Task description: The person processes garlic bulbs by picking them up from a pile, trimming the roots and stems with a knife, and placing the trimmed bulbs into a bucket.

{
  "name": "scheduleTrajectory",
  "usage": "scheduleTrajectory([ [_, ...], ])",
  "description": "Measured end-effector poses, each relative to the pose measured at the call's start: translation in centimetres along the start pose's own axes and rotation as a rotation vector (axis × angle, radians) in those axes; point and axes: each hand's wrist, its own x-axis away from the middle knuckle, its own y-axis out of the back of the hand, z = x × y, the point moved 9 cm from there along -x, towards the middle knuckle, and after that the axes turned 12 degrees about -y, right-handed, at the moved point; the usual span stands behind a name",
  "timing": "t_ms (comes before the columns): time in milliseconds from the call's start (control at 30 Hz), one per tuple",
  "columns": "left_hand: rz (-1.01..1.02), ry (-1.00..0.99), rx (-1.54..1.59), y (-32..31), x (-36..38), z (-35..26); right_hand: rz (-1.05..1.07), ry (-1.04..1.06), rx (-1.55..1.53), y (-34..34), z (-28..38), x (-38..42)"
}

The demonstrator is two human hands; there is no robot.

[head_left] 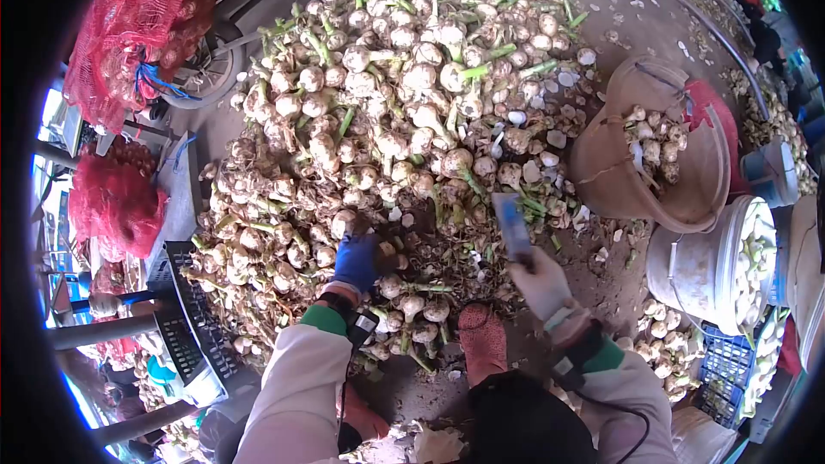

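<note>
A big heap of pale garlic bulbs (404, 86), with dirt on their skins and some green cut stems, spreads across the ground ahead. My left hand (355, 261), in a blue glove with dark fingertips, reaches into the near side of the heap. Its fingers close around a garlic bulb (344, 222), partly covering it. In a pale glove, my right hand (541, 282) grips a broad-bladed knife (513, 228) by its handle. The blade points away from me over the heap's right edge, apart from the left hand.
A tan tub (593, 155) with some bulbs stands at right, beside a white bucket (687, 279) filled with pale stalks and a blue crate (722, 369). Red mesh sacks (116, 206) and a black crate (193, 318) are at left. My shoe (482, 339) touches the heap's near edge.
</note>
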Motion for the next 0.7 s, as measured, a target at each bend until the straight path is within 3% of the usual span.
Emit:
scheduleTrajectory([
  [33,0.002,0.008,-0.008,0.7,0.6,-0.9,0.1,-0.063,-0.092,-2.3,-0.1,0.0],
  [100,-0.081,0.217,0.234,2.2,1.1,-3.6,0.285,-0.188,-0.149,-6.2,0.0,-0.5],
  [167,-0.424,0.12,1.461,-0.3,1.4,-8.4,0.354,-0.174,-0.335,-8.8,2.1,-0.2],
  [233,-0.5,-0.163,1.464,3.5,2.4,-15.5,0.324,-0.061,-0.366,-8.9,5.0,0.5],
  [300,-0.499,-0.124,1.455,4.5,2.7,-17.1,0.295,0.054,-0.392,-7.2,8.2,1.7],
  [367,-0.508,-0.087,1.436,4.8,2.8,-16.8,-0.155,0.473,0.32,-3.0,14.2,3.4],
  [400,-0.491,0.014,1.273,4.4,3.0,-15.3,-0.244,0.476,0.37,-1.6,14.0,2.2],
  [433,-0.479,0.111,1.107,3.9,2.9,-13.5,-0.342,0.425,0.632,-1.2,12.3,0.5],
  [500,-0.49,0.033,1.076,2.6,2.3,-11.6,-0.278,0.511,0.682,-1.6,14.9,3.2],
  [567,-0.551,0.102,0.823,1.7,3.9,-10.9,-0.161,0.767,0.788,-4.7,18.3,8.7],
  [600,-0.337,0.084,1.669,-2.4,3.0,-11.6,-0.203,0.924,0.868,-6.1,18.3,10.2],
  [633,-0.336,0.081,1.669,-1.8,2.5,-11.8,-0.242,1.086,0.946,-7.4,18.2,11.4],
  [700,-0.353,-0.259,-0.161,3.4,1.6,-15.3,-0.311,1.138,0.993,-8.0,18.3,11.6],
])
